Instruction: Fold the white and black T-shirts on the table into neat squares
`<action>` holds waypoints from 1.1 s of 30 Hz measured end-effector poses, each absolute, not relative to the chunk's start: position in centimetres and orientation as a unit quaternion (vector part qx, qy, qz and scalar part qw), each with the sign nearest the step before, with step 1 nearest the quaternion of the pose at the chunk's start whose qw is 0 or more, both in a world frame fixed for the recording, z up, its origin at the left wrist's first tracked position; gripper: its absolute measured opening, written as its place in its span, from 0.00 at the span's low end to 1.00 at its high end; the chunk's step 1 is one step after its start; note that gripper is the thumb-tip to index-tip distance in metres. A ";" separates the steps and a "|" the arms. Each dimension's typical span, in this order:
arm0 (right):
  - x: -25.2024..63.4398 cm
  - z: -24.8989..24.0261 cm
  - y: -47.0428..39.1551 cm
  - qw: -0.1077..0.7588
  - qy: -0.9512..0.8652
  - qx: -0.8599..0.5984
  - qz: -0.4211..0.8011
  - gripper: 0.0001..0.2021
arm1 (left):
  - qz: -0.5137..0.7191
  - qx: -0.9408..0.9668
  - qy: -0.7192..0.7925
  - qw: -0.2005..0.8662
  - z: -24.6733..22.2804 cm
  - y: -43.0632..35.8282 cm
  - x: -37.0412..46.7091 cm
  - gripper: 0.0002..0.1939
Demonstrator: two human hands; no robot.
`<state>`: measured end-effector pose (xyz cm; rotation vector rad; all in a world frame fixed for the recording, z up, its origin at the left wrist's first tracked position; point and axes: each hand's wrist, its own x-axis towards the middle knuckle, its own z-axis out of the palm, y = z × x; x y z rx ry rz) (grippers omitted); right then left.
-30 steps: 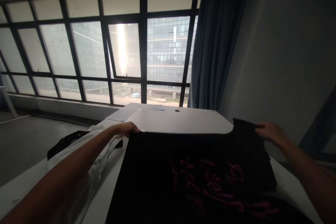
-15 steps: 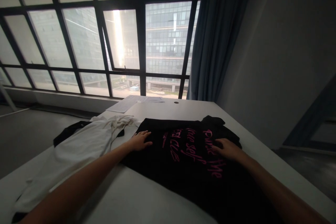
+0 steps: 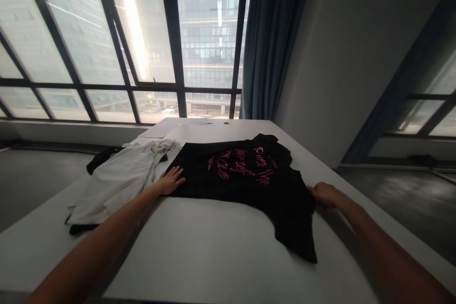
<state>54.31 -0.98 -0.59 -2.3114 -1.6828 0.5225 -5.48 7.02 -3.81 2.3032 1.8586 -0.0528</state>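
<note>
A black T-shirt [image 3: 242,185] with pink lettering lies spread across the white table [image 3: 199,242], its hem to the left and its sleeves and neck to the right. Flat on the hem's near corner rests my left hand [image 3: 169,181], fingers spread. My right hand [image 3: 325,194] is closed at the shirt's right edge, pinching the fabric near the collar and sleeve. One sleeve trails toward me, below that hand. Left of the shirt is a rumpled pile of white clothing [image 3: 121,180], with dark cloth [image 3: 101,157] showing from under it.
Sheets of paper [image 3: 160,128] lie at the table's far end, near a round dark cable hole [image 3: 226,123]. Beyond stand large framed windows [image 3: 208,38] and a blue curtain [image 3: 270,47]. A grey wall [image 3: 320,66] rises at the right.
My right hand has moved from lying over the lettering to the shirt's right edge, where it grips the fabric. My left hand has shifted to the hem's near corner. The view has turned right.
</note>
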 end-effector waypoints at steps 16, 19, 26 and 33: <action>47.9 2.3 -5.5 0.345 -0.484 -0.636 0.492 0.36 | -0.018 0.740 0.669 0.058 -4.7 2.1 -5.4 0.36; 50.4 4.5 -4.9 0.367 -0.456 -0.732 0.348 0.36 | -0.016 0.746 0.663 0.060 -4.8 2.1 -5.5 0.37; 54.5 6.1 -6.2 0.204 -0.498 -0.793 0.286 0.55 | -0.027 0.746 0.660 0.082 -4.5 1.3 -5.2 0.40; 52.5 3.8 -10.1 0.187 -0.632 -0.617 0.431 0.57 | 0.064 0.804 0.565 0.174 -2.6 0.7 -8.0 0.43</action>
